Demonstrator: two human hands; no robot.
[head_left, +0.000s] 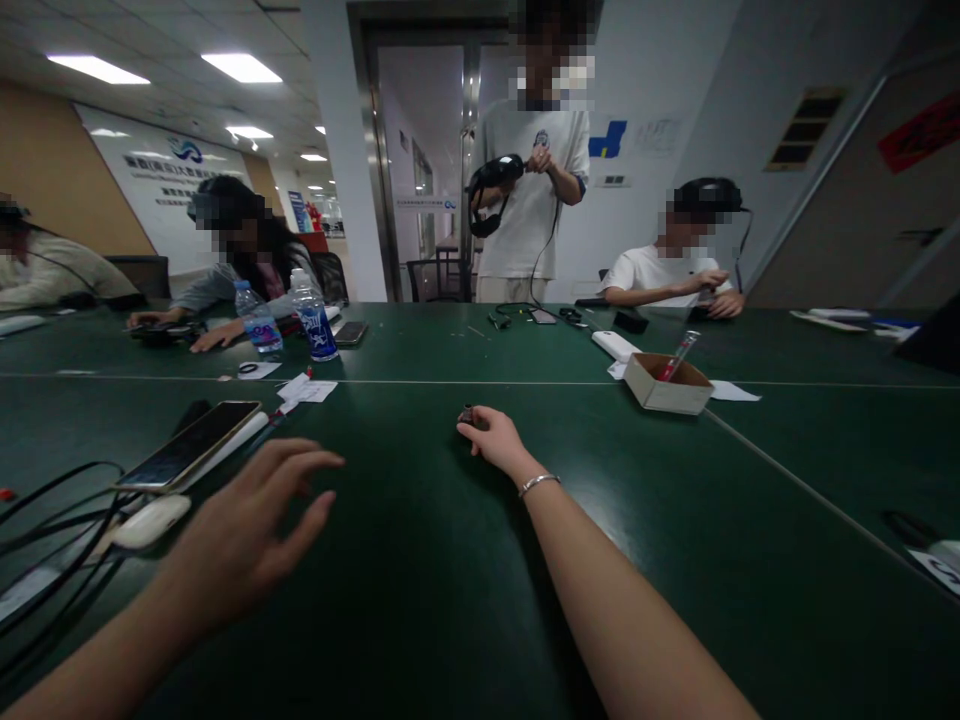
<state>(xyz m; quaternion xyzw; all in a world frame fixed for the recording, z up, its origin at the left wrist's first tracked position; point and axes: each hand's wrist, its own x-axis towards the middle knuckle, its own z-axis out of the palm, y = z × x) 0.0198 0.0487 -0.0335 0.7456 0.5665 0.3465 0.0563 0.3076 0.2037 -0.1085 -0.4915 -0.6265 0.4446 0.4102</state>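
Stretched forward over the green table (420,560), my right hand (491,437) has its fingers closed around a small dark object (466,415). Only its top shows above the fingers, too little to name its kind. A silver bracelet (540,484) circles that wrist. My left hand (251,520) hovers over the table at the left, thumb and fingers apart, with nothing in it. Close beside it lie a smartphone (191,445) and a white computer mouse (154,522).
Black cables (67,530) run along the left side. Two bottles (315,315) stand at the far left, near paper scraps (307,390). An open cardboard box (670,390) holding a clear-and-red tube sits at the right. Several people are around the table's far side, one standing with a headset (495,175).
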